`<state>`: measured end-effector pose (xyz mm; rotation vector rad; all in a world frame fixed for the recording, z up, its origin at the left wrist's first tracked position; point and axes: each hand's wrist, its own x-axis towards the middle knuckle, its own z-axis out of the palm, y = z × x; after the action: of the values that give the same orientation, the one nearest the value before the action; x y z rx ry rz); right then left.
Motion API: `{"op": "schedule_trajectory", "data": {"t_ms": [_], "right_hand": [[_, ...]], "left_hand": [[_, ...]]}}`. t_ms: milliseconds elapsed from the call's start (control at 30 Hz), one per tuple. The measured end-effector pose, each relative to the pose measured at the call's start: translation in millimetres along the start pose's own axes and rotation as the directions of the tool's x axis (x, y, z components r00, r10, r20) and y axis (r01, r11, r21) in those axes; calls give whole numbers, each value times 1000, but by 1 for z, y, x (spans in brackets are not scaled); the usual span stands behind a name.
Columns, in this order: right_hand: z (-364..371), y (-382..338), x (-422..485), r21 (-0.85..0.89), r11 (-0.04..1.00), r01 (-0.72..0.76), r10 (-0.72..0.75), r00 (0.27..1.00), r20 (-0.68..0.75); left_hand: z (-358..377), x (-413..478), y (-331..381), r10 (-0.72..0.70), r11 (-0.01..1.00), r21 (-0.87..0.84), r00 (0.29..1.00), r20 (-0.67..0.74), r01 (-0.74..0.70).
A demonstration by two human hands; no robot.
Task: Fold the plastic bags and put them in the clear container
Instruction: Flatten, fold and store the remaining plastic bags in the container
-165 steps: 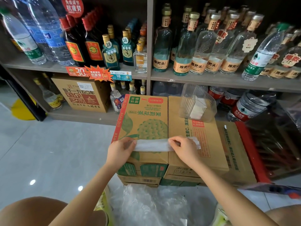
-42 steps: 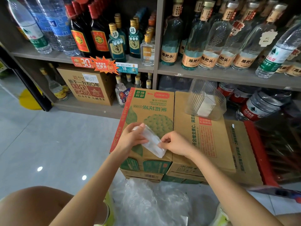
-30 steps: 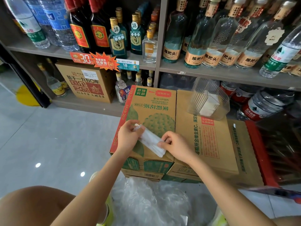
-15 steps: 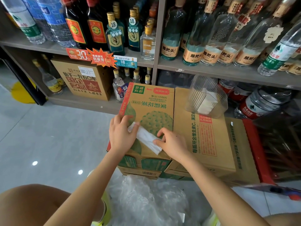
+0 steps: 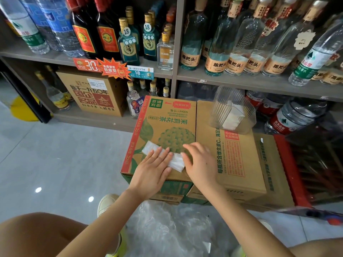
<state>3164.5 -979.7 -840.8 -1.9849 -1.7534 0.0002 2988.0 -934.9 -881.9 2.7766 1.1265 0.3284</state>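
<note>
A folded strip of white plastic bag (image 5: 175, 162) lies slanted on top of the green-printed carton (image 5: 167, 127). My left hand (image 5: 154, 169) presses flat on the strip's middle with straight fingers. My right hand (image 5: 199, 163) rests flat at the strip's right end, fingers straight. The clear ribbed container (image 5: 232, 112) stands tilted on the brown carton (image 5: 233, 160) to the right, with folded white bags inside it. A heap of loose clear plastic bags (image 5: 167, 229) lies on the floor between my knees.
Shelves of glass bottles (image 5: 232, 43) and water bottles (image 5: 37, 25) rise right behind the cartons. A brown printed box (image 5: 92, 95) sits on the lower shelf at left. A red crate (image 5: 306, 164) stands at right. Grey tile floor (image 5: 55, 154) spreads to the left.
The bag was a long strip held between both hands, then folded shorter in the air. Both hands have since laid it on the carton and flattened out over it.
</note>
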Motion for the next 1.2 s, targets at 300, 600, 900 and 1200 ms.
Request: {"op": "schedule_trajectory", "data": {"t_ms": [300,600,900,1200], "right_hand": [[26,6,-19,-105,986,127,-82,930,358],[24,5,-18,-144,981,128,-67,927,369],[22,3,-19,-155,979,132,-65,924,376],[15,3,-26,-65,979,-191,199,967,158]], "left_hand": [[-8,4,14,34,991,130,999,-25,-30],[-7,4,-16,127,990,56,990,56,-130],[-8,-1,-36,18,1000,11,999,33,-18],[-6,-3,-21,-62,997,54,997,48,59]]}}
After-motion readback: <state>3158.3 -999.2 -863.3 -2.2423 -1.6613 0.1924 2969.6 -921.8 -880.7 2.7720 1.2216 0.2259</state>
